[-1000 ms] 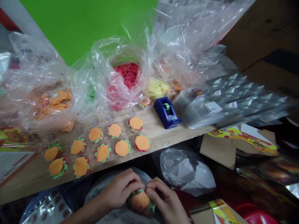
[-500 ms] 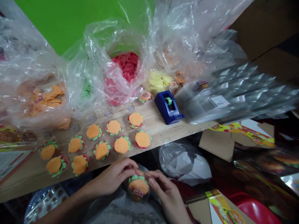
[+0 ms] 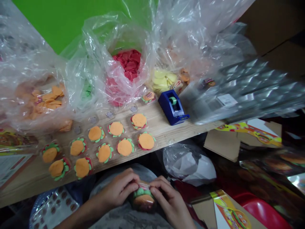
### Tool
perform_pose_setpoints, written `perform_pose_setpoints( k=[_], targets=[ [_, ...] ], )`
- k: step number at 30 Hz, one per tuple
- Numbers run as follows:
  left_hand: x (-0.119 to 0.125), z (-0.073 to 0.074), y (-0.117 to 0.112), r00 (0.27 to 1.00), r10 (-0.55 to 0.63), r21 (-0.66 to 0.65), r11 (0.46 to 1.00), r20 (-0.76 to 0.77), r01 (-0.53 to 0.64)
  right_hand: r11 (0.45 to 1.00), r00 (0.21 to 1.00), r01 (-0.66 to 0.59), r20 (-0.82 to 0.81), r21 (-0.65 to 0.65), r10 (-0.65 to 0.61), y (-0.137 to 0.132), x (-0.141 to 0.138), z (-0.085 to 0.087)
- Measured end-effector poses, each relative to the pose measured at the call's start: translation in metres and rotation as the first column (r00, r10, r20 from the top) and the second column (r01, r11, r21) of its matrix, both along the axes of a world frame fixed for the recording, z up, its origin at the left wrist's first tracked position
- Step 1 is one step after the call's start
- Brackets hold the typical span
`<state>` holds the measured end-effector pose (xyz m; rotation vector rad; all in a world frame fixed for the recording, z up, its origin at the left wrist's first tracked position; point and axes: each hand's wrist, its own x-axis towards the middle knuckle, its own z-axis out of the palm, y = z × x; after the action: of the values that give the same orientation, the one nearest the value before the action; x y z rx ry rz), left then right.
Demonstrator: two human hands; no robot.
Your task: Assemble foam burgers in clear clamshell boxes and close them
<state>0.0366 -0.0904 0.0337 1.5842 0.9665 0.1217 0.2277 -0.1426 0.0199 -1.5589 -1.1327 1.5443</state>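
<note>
Left hand [image 3: 118, 187], right hand [image 3: 170, 203], both clasping wrapped burger-shaped piece [image 3: 143, 199], more burger pieces [image 3: 125, 147] on wooden plank [image 3: 162, 135] beyond the grip

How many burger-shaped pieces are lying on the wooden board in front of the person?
11. Ten burger pieces lie in rows on the wooden board; the eleventh sits left of the blue tape dispenser. More may be hidden under the clear plastic bags.
</note>
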Motion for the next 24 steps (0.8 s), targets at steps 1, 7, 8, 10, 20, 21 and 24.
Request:
perform_pose_setpoints(
  k=[1, 7, 8, 10, 20, 21, 24],
  targets=[
    [0.001, 0.000, 0.000, 0.999, -0.035, 0.018, 0.999, -0.009, 0.035, 0.999, 0.999, -0.036, 0.016, 0.024, 0.036, 0.001, 0.001, 0.001],
    [0.012, -0.007, -0.009, 0.985, -0.131, 0.099, 0.985, -0.116, 0.142, 0.978, 0.982, -0.180, 0.079, 0.105, 0.172, 0.005, -0.001, 0.000],
    [0.013, -0.008, -0.011, 0.984, -0.134, 0.112, 0.983, -0.118, 0.147, 0.975, 0.979, -0.192, 0.088, 0.112, 0.183, 0.007, -0.002, 0.000],
    [0.014, -0.010, -0.012, 0.985, -0.133, 0.118, 0.982, -0.109, 0.146, 0.976, 0.979, -0.191, 0.095, 0.108, 0.181, 0.010, -0.005, 0.002],
    [0.014, -0.007, -0.004, 0.967, 0.232, -0.215, 0.944, -0.104, -0.250, 0.930, 0.951, 0.220, -0.150, -0.295, -0.272, 0.019, 0.001, -0.018],
    [0.014, -0.004, 0.000, 0.962, 0.259, -0.216, 0.937, -0.087, -0.273, 0.911, 0.930, 0.277, -0.153, -0.305, -0.334, 0.019, 0.002, -0.019],
    [0.013, 0.012, 0.018, 0.947, 0.318, -0.212, 0.923, -0.051, -0.321, 0.891, 0.891, 0.360, -0.181, -0.276, -0.416, 0.021, 0.000, -0.013]
  ],
)
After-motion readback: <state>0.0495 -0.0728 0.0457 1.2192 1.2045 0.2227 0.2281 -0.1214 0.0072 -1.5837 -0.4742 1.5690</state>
